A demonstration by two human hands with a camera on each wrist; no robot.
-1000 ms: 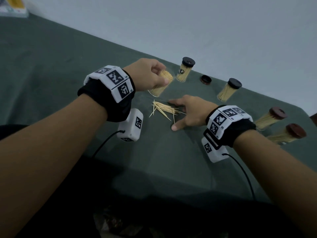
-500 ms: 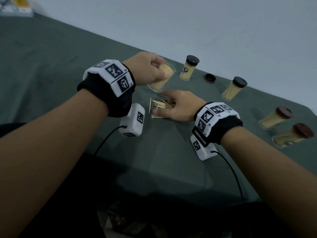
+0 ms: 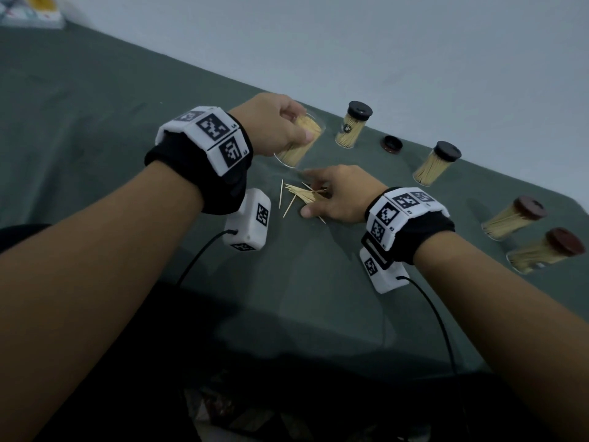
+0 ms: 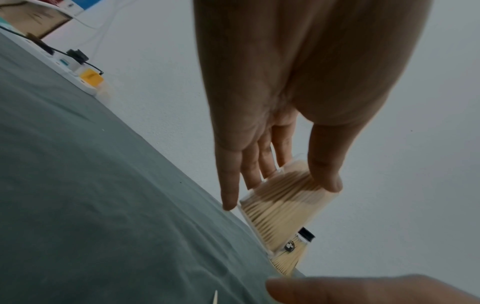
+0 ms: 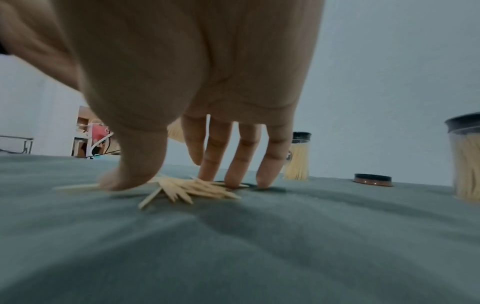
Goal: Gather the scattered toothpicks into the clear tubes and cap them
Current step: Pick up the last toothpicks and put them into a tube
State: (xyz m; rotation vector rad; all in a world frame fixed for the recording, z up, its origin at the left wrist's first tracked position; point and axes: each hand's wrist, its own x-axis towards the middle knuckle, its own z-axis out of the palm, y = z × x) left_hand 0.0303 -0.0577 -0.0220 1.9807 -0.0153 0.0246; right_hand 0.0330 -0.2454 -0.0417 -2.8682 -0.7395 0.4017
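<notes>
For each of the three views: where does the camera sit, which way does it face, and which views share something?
Head: on the head, looking down at the green cloth; both forearms, left hand and right hand.
Left wrist: under the wrist, along the palm to the uncapped tube it holds.
Right wrist: low over the cloth, fingers on the loose toothpicks.
Shared: the loose cap in head and right wrist.

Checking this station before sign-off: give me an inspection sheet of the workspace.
Surface: green cloth, wrinkled.
Job's things: loose toothpicks under the right hand; open tube, filled, tilted; four capped tubes, e.g.; spare cap lying apart.
Clutter: power strip at far edge.
Hands: left hand holds the open tube; right hand spread, fingertips on the toothpicks.
Cables: wrist-camera leads.
Surroundings: plain wall.
</notes>
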